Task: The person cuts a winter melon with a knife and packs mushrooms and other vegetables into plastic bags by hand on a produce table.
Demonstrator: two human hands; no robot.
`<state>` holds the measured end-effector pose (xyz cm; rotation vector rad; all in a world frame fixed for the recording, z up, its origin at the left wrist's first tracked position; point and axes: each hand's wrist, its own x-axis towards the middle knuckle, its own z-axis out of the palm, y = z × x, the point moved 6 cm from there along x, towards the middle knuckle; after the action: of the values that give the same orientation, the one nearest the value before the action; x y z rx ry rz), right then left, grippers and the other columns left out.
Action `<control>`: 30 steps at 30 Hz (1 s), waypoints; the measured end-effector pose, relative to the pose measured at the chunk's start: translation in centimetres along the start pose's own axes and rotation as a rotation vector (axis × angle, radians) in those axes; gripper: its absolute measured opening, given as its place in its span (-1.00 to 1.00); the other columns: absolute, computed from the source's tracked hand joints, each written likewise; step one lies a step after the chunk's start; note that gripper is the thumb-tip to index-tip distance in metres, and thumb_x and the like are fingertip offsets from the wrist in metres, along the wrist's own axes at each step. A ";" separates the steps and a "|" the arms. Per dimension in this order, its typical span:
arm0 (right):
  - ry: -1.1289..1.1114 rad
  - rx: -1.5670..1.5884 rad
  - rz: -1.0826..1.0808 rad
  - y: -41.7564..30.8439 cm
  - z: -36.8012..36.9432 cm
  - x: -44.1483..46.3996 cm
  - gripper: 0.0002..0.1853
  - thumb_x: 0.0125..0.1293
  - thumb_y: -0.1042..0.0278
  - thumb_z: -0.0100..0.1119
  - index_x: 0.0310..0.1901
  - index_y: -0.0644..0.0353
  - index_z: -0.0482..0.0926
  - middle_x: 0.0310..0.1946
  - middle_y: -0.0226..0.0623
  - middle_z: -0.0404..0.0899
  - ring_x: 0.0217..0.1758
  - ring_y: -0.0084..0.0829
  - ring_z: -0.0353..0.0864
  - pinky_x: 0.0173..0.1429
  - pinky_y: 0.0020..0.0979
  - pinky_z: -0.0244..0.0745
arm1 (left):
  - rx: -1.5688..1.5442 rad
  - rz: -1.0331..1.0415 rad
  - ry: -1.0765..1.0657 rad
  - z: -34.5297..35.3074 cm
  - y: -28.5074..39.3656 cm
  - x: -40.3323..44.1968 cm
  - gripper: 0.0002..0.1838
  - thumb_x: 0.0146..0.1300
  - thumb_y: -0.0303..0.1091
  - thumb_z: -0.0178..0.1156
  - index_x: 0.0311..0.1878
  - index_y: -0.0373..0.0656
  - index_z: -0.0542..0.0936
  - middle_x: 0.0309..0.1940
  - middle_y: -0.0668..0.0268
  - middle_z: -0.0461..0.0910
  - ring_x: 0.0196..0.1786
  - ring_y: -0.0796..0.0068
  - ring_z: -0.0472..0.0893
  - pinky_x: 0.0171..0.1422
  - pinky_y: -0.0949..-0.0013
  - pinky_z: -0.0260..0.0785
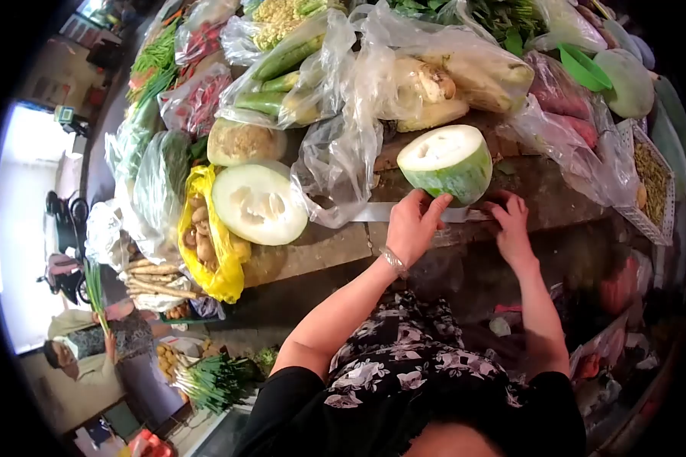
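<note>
A cut green melon [451,164], its white face up and tilted, rests near the table's front edge. My left hand [415,225] is at its lower edge, thumb and fingers closed against the rind; a clear bracelet is on the wrist. A long, pale, flat strip [373,212], perhaps a blade, lies along the edge, passing behind my left hand. At its right end, the bent fingers of my right hand [512,227] close on it; the fingertips are partly hidden. Left of them, a large melon half [259,202] shows its hollow white inside.
Bagged gourds [286,76] and other vegetables crowd the back. A yellow bag [206,244] of brown roots sits left; a white basket [655,183] and green bowl [585,68] are right. Another person [103,343] holds green stalks at lower left.
</note>
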<state>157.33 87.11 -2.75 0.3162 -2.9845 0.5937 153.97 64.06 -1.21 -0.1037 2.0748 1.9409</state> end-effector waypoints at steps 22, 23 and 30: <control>0.035 -0.047 -0.083 -1.8 1.2 1.0 -0.51 0.05 0.40 0.34 0.10 0.07 0.55 0.18 -0.27 0.42 0.31 -0.14 0.31 0.35 -0.09 0.13 | 0.190 -0.095 0.131 -4.0 -5.8 -6.1 -0.67 0.34 -0.17 0.28 -0.17 -0.32 0.61 -0.50 0.25 0.66 -0.48 0.52 0.58 -0.33 0.40 0.41; 0.034 -0.047 -0.088 -1.6 1.5 1.1 -0.51 0.05 0.40 0.34 0.10 0.07 0.55 0.18 -0.27 0.42 0.31 -0.14 0.31 0.35 -0.09 0.13 | 0.179 -0.083 0.149 -4.1 -6.2 -6.0 -0.66 0.33 -0.16 0.28 -0.17 -0.33 0.61 -0.49 0.23 0.67 -0.46 0.50 0.59 -0.31 0.39 0.42; -0.127 0.065 -0.230 -5.7 4.7 1.4 -0.53 -0.01 0.49 0.33 0.03 0.00 0.63 0.01 -0.20 0.47 0.20 -0.04 0.33 0.30 -0.01 0.19 | 0.189 -0.047 0.195 -3.7 -5.2 -5.2 -0.65 0.33 -0.16 0.29 -0.20 -0.35 0.60 -0.46 0.17 0.67 -0.41 0.45 0.62 -0.27 0.36 0.43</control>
<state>157.03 79.90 -4.76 0.7169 -2.9890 0.6690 159.65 59.23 -4.63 -0.3093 2.3465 1.7586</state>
